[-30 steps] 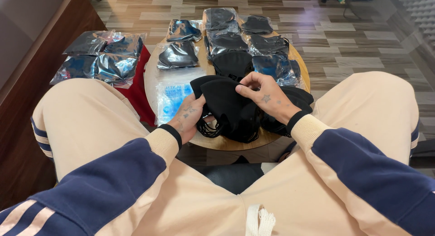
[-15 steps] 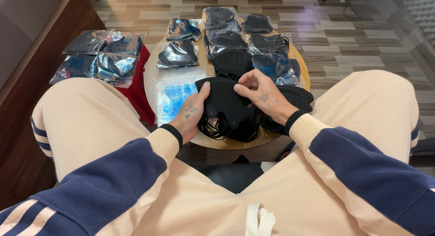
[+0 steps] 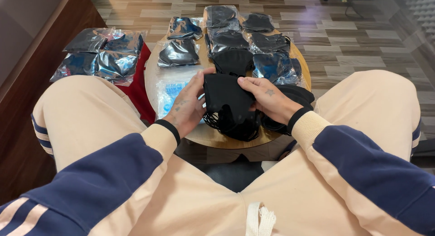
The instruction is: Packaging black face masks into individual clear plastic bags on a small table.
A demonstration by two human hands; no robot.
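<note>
1. My left hand and right hand both pinch a black fabric mask, fingers closed on its side edges, held just above the round table.
2. I judge it light, soft and floppy; it would sag if gripped in the middle, so the side edges are the better hold.
3. Under it lies a loose pile of black masks with tangled ear loops that could snag.
4. Bagged masks look slippery in their clear film.

Black face masks, stacked, above round table
</note>
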